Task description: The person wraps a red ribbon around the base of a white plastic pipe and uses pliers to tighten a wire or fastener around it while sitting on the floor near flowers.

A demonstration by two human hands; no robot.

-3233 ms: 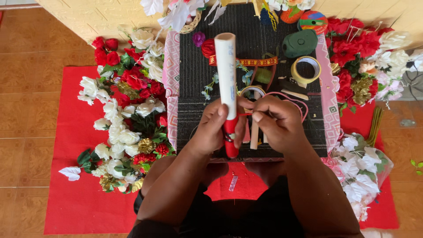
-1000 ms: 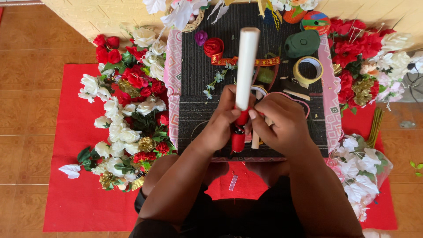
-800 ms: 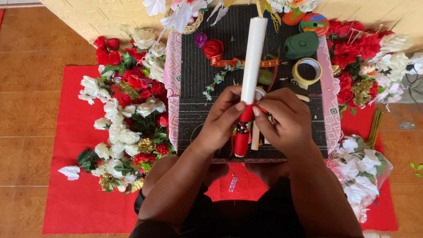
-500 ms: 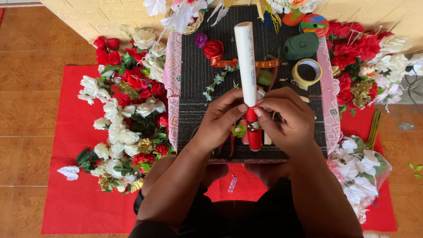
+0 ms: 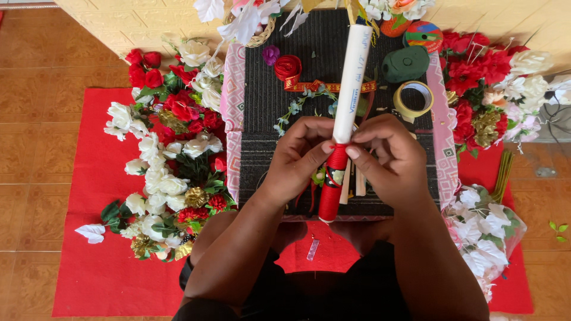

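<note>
Both hands [image 5: 351, 156] pinch a white pipe [image 5: 351, 77] half-wrapped in red ribbon [image 5: 331, 187].

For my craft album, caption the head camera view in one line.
Both hands, left hand and right hand, hold a white pipe partly wrapped in red ribbon.

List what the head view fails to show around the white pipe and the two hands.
- White pipe: its top end merges into the flowers at the upper edge.
- Red ribbon wrapping: where it runs onto the pipe is covered by the left hand and right hand.
- Pale sticks behind the pipe: mostly hidden by the right hand.
</note>
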